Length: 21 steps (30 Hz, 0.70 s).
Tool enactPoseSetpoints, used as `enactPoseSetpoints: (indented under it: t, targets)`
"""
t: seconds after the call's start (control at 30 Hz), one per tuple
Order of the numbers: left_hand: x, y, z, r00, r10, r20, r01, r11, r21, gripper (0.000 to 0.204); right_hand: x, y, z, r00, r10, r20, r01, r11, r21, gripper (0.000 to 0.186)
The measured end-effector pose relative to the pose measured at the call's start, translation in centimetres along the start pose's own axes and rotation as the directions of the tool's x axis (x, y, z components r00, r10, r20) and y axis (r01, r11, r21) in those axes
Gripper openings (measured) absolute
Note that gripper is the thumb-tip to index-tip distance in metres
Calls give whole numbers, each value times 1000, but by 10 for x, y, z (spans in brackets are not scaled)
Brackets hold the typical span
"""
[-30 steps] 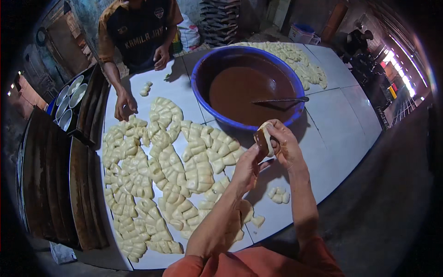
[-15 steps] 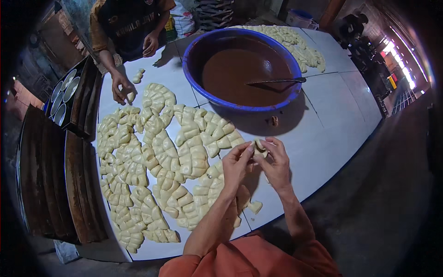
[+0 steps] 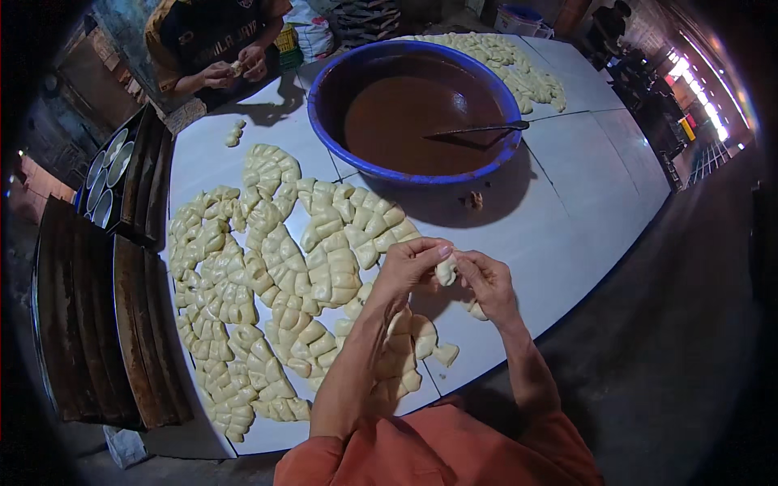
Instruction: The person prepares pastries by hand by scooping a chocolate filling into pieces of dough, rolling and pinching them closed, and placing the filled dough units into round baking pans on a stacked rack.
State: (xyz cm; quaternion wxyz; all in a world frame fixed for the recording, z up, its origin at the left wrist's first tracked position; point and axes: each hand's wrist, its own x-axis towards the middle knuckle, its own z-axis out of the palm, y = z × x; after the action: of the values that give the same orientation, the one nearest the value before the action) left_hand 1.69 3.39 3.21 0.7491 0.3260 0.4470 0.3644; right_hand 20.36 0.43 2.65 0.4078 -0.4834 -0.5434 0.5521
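My left hand and my right hand meet over the near part of the table, fingertips pinched on a small piece of pale dough. The piece hangs between them, folded at its top edge; its inside is hidden. Left of my hands lies a broad sheet of dough cut into many lobes. A few loose dough bits lie by my left forearm, and another shows under my right hand.
A large blue basin of brown liquid, with a dark-handled utensil in it, stands beyond my hands. More dough pieces lie behind it. Across the white table a co-worker's hands hold dough. Dark trays and round tins stand at left.
The dough between my fingers has been turned and now hangs down, pinched at its top. The co-worker's hand has lifted dough off the table and brought it up to the other hand.
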Motion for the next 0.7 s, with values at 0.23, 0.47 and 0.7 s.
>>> enactPoseSetpoints:
  t: [0.23,0.47,0.7]
  targets:
    - [-15,-15,5,967,252,49,-250,968,-36,36,1,2,7,840,-542,20,514,783,-349,21]
    - [-13,-24,13,962,266,61,-264,964,-42,26,0,14,31,691,-608,-390,582,789,-199,20]
    - [-9,-30,18,981,184,61,-186,982,22,26,-2,18,10,864,-419,-279,274,856,-438,10]
